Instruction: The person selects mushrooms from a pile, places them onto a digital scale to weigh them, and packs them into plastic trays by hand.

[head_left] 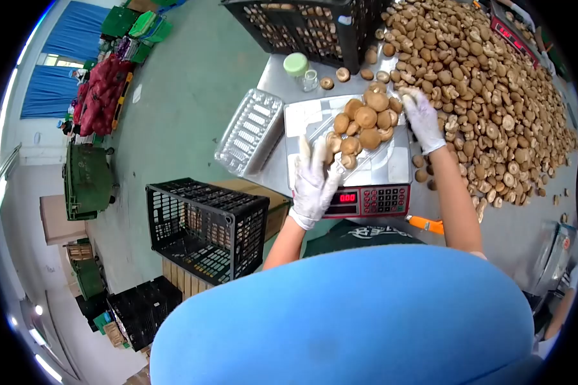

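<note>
Over the table (277, 81), left hand (311, 183), spread wide, and right hand (424, 120), grip unclear, are flanking mushrooms (365, 118), likely light, bruisable, best cupped underneath.

White gloves (311, 183) cover my fingers (304, 154); forearms (455, 196) bare. Nearer me than fingers: dark green garment (327, 239), white print (371, 232).

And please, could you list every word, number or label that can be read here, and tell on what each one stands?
"0.00": red display of the scale beside the left hand.
Too small to read: marks on its keypad.
Too blurred to read: white print on the dark green cloth; red digits on the second display, upper right.
</note>
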Motion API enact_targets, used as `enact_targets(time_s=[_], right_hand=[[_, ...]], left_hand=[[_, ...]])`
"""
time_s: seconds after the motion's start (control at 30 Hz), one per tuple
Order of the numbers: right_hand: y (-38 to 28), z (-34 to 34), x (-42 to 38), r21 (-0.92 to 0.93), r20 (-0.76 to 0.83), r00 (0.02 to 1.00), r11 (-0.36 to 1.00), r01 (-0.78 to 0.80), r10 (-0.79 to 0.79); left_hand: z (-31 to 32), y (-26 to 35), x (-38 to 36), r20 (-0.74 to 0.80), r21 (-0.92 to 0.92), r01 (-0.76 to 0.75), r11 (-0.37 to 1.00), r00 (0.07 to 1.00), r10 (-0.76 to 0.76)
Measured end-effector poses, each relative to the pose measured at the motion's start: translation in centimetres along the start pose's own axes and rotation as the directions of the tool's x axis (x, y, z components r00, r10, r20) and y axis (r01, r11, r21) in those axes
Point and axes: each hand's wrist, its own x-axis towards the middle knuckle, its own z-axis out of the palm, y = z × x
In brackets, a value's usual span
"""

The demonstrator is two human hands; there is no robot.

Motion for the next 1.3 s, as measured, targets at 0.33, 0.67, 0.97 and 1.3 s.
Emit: enact_targets(time_s=[0.33,0.67,0.97,1.3], right_hand=[[-1.3,-2.0,0.9,-0.189,0.118,0.976,0.969,-0.161,0.186],[1.3,-1.1,2.1,-0.419,0.253,0.963,0.908,0.02,0.096],[3.2,-7.3,-7.7,-0.197,0.0,0.995,0.976,-0.094,0.096],[6.8,-26.8,-32.2,-0.359,-0.658,0.752,0.893,-0.271,-0.037]], left_hand=[[-7.0,-6.6,-1.3,-0.065,-0.786,0.22,0.577,0.9,-0.432],[-1.9,-2.5,1.3,0.382,-0.683,0.518,0.515,0.854,-0.353],[2.5,2.7,0.3,0.283,-0.678,0.368,0.637,0.93,-0.236],[16.4,20.6,0.6,0.634,-0.736,0.436,0.518,0.713,0.301]])
